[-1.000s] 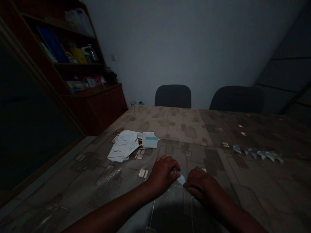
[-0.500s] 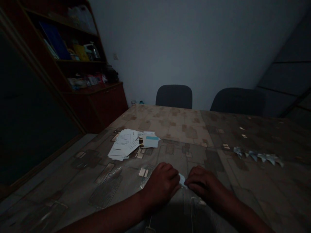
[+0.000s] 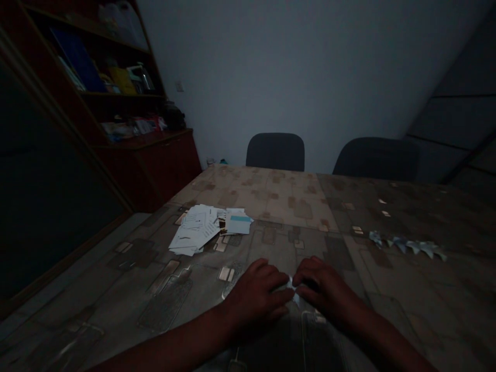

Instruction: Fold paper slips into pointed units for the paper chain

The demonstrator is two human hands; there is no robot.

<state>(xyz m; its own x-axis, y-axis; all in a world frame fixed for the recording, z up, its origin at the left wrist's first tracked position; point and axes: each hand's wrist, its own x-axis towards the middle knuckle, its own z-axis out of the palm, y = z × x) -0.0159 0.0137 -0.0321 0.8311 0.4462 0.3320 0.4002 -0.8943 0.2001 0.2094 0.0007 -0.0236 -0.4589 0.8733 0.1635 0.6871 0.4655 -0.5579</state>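
Close to the table's near edge, my left hand (image 3: 262, 290) and my right hand (image 3: 322, 285) meet over a small piece of white paper (image 3: 296, 298). The fingers of both hands are closed on it from either side, and they cover most of it, so its folds cannot be made out. To the left lies a loose pile of white paper cards (image 3: 196, 230), some printed, one with a light blue stripe. A row of small folded paper pieces (image 3: 411, 246) with pointed tips lies at the right.
A patterned cloth covers the table (image 3: 279, 199). Beyond its far edge stand a dark chair (image 3: 275, 151) and a second chair (image 3: 375, 157) against the wall. A wooden shelf cabinet (image 3: 163, 165) filled with household items is at the left. The room is dim.
My hands have drawn closer together around the paper, and the fingertips now nearly touch. The paper has turned between them. The whole view has shifted slightly.
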